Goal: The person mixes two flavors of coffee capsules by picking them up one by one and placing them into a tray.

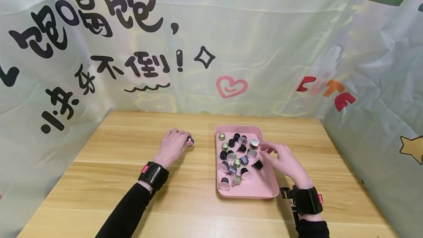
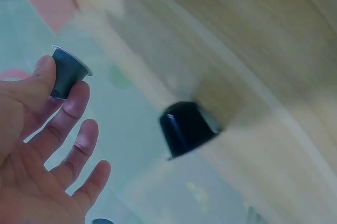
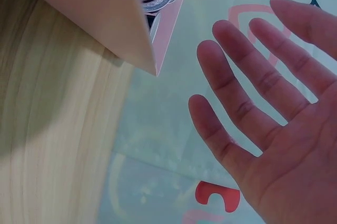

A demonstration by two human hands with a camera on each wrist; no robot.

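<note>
Wooden table (image 1: pixel 132 179) against a printed fabric backdrop (image 1: pixel 264 47); pink tray (image 1: pixel 261 190) right of centre, loaded with a loose heap of coffee capsules (image 1: pixel 236 157) in mixed colours. Left hand (image 1: pixel 172 147) rests on the table left of the tray, thumb and forefinger pinching a dark capsule (image 2: pixel 67 71); a second black capsule (image 2: pixel 184 128) sits on the wood close by. Right hand (image 1: pixel 281 159) hovers over the tray's right side, fingers spread and holding nothing. Handling judgement: capsules look light, rigid, smooth-walled (thin shell, probably dentable); best pinched across the tapered body just under the rim
</note>
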